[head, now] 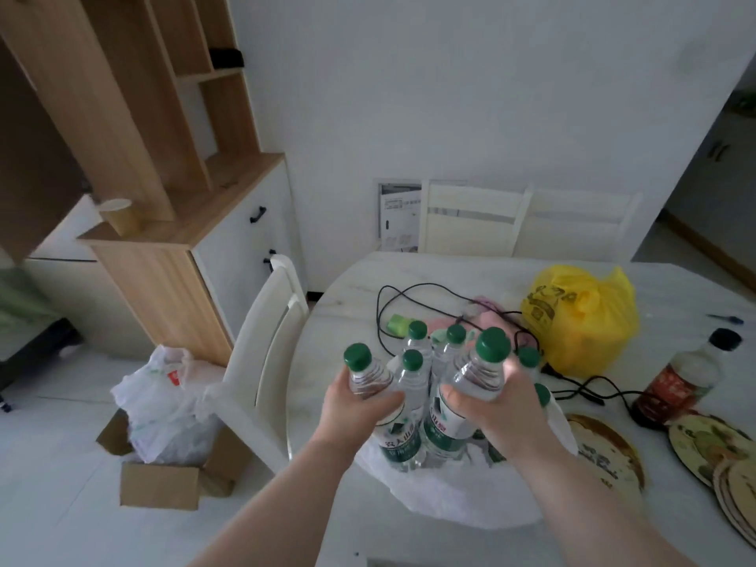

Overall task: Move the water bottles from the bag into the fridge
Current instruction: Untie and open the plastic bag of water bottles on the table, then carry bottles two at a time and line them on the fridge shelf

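A white plastic bag (458,497) lies open on the table's near-left edge with several clear, green-capped water bottles (417,345) standing in it. My left hand (352,407) grips one bottle (364,370) by its neck, raised above the others. My right hand (491,407) grips a second bottle (482,370), also lifted and tilted slightly. Both bottles carry green-and-white labels, partly hidden by my fingers. No fridge shows in the head view.
On the round white table (450,276) lie a yellow bag (581,317), black cables (392,304), a dark sauce bottle (679,382) and round mats (605,448). A white chair (266,358) stands at the left, beside a cardboard box with bags (163,448) and a wooden cabinet (172,255).
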